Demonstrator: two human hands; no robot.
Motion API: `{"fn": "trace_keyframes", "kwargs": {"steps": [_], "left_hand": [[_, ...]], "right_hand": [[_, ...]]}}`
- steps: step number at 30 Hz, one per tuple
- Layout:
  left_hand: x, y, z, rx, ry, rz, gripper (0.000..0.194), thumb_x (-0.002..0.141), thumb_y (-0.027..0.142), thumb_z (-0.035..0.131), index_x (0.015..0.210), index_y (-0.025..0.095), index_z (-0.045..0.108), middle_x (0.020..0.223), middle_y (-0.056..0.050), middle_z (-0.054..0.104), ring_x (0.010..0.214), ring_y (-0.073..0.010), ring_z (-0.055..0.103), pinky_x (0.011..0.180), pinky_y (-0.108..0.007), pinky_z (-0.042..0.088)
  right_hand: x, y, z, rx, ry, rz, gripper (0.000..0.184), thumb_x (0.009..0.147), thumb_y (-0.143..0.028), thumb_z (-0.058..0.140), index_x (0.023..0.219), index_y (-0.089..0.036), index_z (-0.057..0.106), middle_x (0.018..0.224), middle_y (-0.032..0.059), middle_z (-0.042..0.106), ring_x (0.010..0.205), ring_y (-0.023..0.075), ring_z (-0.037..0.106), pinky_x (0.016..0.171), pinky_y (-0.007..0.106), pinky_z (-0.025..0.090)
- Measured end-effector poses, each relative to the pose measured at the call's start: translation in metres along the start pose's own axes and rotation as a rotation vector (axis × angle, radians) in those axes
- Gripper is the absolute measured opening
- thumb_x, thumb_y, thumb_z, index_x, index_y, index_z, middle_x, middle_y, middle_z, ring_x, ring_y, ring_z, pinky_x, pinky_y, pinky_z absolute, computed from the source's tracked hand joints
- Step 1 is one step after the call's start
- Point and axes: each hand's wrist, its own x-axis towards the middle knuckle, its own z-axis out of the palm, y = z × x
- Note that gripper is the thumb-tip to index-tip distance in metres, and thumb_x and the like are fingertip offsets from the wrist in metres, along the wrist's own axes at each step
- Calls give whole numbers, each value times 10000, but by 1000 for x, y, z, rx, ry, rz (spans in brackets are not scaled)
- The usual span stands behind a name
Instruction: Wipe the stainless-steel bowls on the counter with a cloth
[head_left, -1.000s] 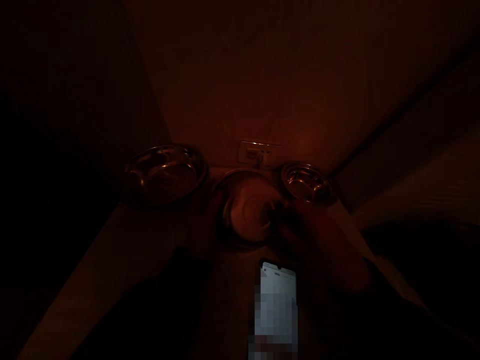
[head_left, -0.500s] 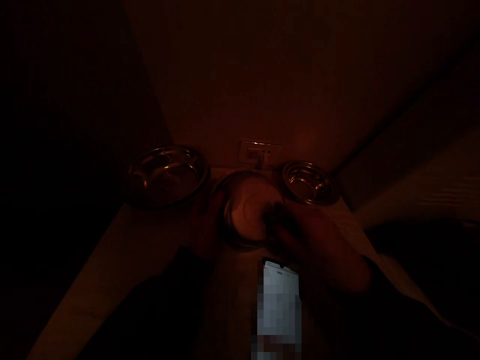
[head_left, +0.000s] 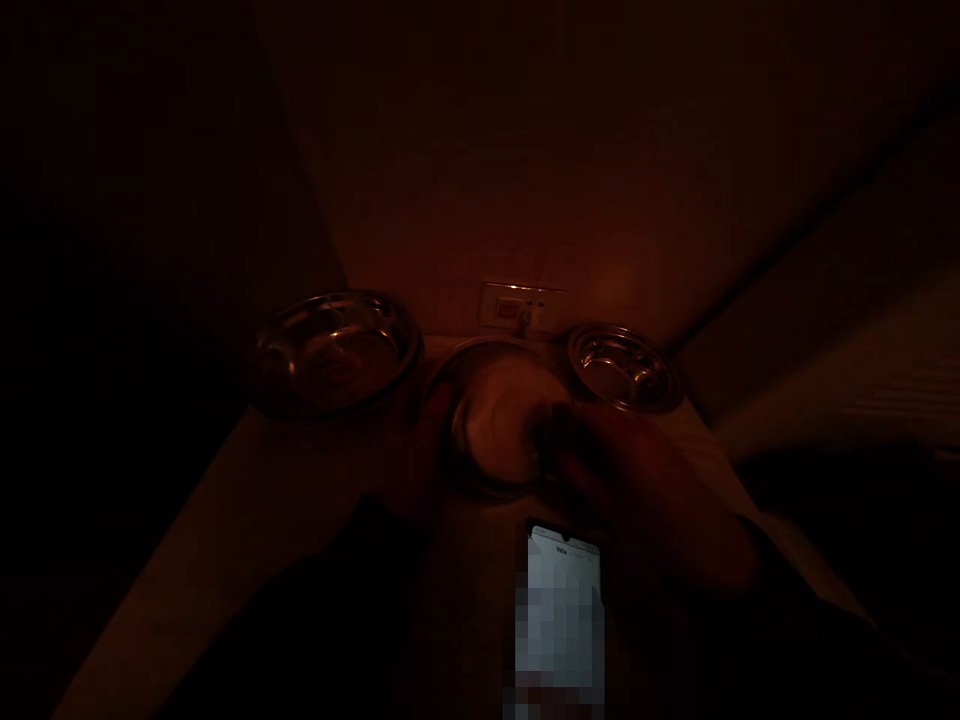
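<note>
In very dim light, a round metal bowl (head_left: 487, 492) sits in the middle of the table. A smooth, pale round mass (head_left: 495, 425) shows inside it; its kind cannot be made out. My left hand (head_left: 412, 440) lies along the bowl's left side and appears to hold its rim, the fingers mostly lost in shadow. From the right, my right hand (head_left: 592, 450) reaches over the bowl, its fingers curled down at the pale mass. Darkness and blur hide what those fingers grip.
A large shiny metal plate (head_left: 341, 400) is at the back left, a smaller metal dish (head_left: 626, 385) at the back right. A lit phone (head_left: 562, 600) lies before the bowl. Behind, a wall socket plate (head_left: 521, 308) has something plugged in. The pale tabletop (head_left: 172, 570) has dark surroundings.
My right hand and forearm have shifted slightly to the right. The bowl, my left hand and the phone look much the same.
</note>
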Motion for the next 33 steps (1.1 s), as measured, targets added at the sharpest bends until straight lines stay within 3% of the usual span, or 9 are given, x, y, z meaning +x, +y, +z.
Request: {"fn": "trace_keyframes", "kwargs": {"steps": [4,8,14,18,33], "left_hand": [[-1,1,0,-18,7,25,366,795,341,576,1134,209,620,1284,-64,591,1214,-245,523,1055,-370,392],[0,0,0,-16,4,23,343,790,314,588,1114,205,622,1334,-59,554,1233,-223,509,1056,-343,393],[1,-2,0,-58,36,17,364,790,338,590,1121,188,618,1270,-73,602,1196,-235,537,1036,-357,410],[1,-4,0,-113,-2,-2,418,775,346,608,1159,183,594,1267,-74,605,1172,-227,555,1004,-350,438],[-4,4,2,-126,32,8,401,783,306,591,1156,158,589,1244,-81,621,1144,-212,575,987,-328,445]], "right_hand": [[2,-10,1,-63,-17,-51,83,862,-268,509,896,-206,553,882,51,650,756,204,596,648,311,379],[3,-14,1,-71,-24,-17,64,865,-264,512,856,-210,544,827,34,643,698,182,583,620,300,362],[5,-29,7,-53,32,-75,82,899,-263,485,897,-197,535,902,55,649,798,214,584,670,329,357],[1,-30,9,-52,-17,-69,73,893,-266,506,907,-201,537,889,46,647,748,201,579,651,323,349],[5,-31,10,-40,3,-91,69,882,-260,523,915,-204,546,891,34,660,785,204,599,662,312,363]]}}
